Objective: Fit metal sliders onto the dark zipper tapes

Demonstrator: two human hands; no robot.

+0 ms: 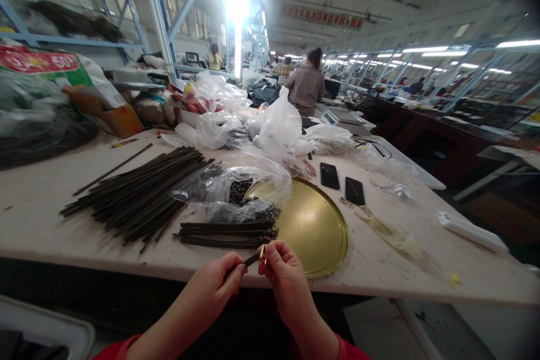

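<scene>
Unmarked black strip (252, 260) between both hands

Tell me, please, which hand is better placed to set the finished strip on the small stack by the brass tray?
Probably the left. The left hand pinches the dark strip along its length, while the right hand grips only the gold clip at its tip. The small stack lies just ahead, beside the brass tray.
</scene>
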